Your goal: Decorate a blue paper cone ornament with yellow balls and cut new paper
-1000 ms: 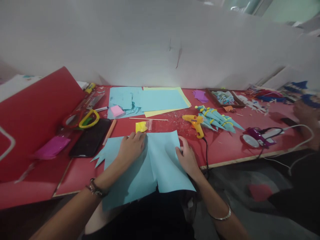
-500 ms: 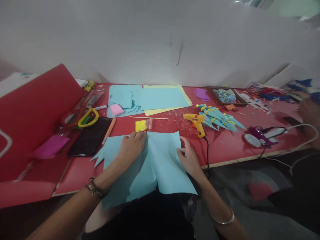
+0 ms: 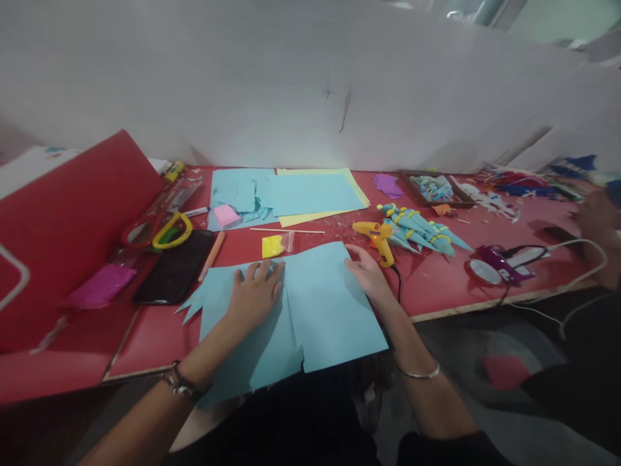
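A light blue sheet of paper point(image 3: 334, 310) lies partly over the table's front edge, with a crease or tear running down its middle. Spread across its left half is my left hand point(image 3: 257, 288), fingers apart and pressing near the upper edge. My right hand point(image 3: 366, 268) pinches the sheet's right edge, thumb on one side and fingers on the other. Pointed blue paper tips point(image 3: 193, 303) poke out from beneath the left side. Just beyond the sheet is a small yellow packet point(image 3: 272, 246), and a yellow glue gun point(image 3: 376, 234) rests right of it.
To the left are a black phone point(image 3: 174, 272), yellow-handled scissors point(image 3: 172, 232) and a red board point(image 3: 72, 239). Blue paper cones point(image 3: 422, 230) lie at right, near a tray point(image 3: 412, 189) of scraps. Farther right are a purple device point(image 3: 497, 262) with cables and another person's arm point(image 3: 599, 226).
The right half of the blue sheet, curled before, is now flatter and pulled out to the right. My left hand's fingers have spread; my right hand stays at the sheet's edge.
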The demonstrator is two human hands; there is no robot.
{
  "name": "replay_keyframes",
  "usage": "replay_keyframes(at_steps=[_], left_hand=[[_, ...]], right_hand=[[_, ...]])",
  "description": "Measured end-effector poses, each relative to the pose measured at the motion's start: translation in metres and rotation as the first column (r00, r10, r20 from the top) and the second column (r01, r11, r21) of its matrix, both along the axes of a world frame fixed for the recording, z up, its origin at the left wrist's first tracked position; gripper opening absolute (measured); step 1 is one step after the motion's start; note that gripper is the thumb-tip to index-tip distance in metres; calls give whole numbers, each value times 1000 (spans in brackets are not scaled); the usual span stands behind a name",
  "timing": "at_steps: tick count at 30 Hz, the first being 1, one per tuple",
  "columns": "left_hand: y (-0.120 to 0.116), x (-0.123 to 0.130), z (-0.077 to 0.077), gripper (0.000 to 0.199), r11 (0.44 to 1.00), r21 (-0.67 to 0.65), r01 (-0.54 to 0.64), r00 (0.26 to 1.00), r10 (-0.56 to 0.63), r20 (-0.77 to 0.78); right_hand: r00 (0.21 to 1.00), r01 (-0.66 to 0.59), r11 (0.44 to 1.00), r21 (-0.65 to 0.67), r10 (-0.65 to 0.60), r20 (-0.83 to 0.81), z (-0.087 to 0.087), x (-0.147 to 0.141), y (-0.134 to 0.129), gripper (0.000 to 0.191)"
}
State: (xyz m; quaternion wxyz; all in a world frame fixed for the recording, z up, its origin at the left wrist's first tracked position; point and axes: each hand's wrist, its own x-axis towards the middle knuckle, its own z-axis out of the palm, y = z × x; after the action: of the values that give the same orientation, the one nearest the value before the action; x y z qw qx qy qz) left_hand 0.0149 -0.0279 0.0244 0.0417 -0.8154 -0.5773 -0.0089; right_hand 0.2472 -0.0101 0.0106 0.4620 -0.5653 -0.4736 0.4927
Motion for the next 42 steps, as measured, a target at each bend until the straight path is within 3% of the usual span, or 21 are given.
replay_keyframes(at_steps=[6,12,20,28,35,42], left_hand=[[1,-1,-1,42,1000,-2,3,1000,-3,0],[2,-1,0,43,1000,-9,10,1000,-10,0],[3,1,-1,41,1000,-1,6,1000,-6,4],[-16,-6,-4,42,999,8,53,995,-54,84],[-26,-3,-10,43,999,-53,3,989,5,149],[-20,1,-9,44,997,-73,-19,992,28,121]], right_hand=[[938,36,990,138,-81,337,-5,-6,-21,43],[898,21,993,113,-68,435,-6,-7,-28,42],[883,43,991,129,-98,459,-6,-4,-31,38],[973,5,998,65,-20,230,-6,-1,-36,51],[972,83,988,134,-110,209,-7,-7,-32,39],[909,83,992,99,-116,400,-9,-7,-47,33]])
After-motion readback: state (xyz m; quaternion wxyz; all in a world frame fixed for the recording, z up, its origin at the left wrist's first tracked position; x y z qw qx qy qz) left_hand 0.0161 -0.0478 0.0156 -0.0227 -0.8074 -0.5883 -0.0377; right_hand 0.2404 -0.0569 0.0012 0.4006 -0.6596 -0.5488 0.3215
